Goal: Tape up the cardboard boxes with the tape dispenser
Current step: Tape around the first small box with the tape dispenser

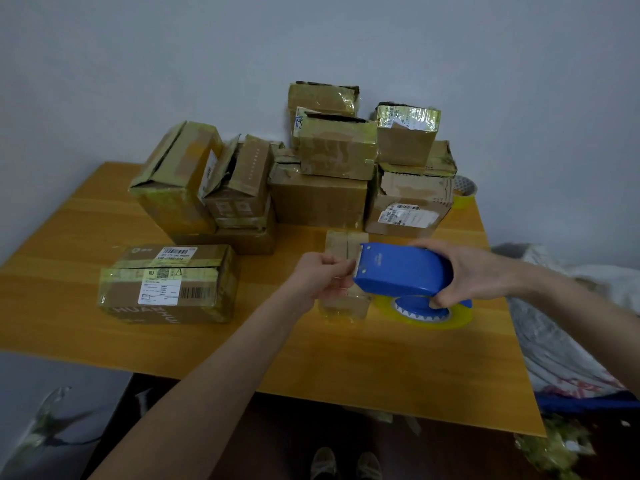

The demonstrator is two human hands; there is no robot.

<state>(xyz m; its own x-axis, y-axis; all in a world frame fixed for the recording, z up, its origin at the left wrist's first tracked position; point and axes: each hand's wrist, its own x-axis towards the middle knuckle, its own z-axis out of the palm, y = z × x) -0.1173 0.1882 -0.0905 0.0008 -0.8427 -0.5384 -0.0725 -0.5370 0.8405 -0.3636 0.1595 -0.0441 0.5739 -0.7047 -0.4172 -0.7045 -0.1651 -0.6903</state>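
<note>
Pale grey wall backs a yellow wooden table, and from my remote seat I watch two bare hands meet over its near middle. The tape dispenser is a glossy blue plastic shell, rounded at the rear and squared at the front lip, with a roll of clear yellowish tape on a blue hub below it. The right hand grips it, fingers curled round the rear end and down toward the hub. Its front lip lies right at the fingertips of the left hand, whose thumb and forefinger are closed in a pinch on the tape end, which I can barely make out. Just beneath and beyond those fingers sits a small cardboard box, partly hidden by the dispenser. Both forearms reach in from below, the left one long and diagonal. Left of the left fingers lies a labelled box; beyond both hands a pile of taped boxes stands against the wall.
</note>
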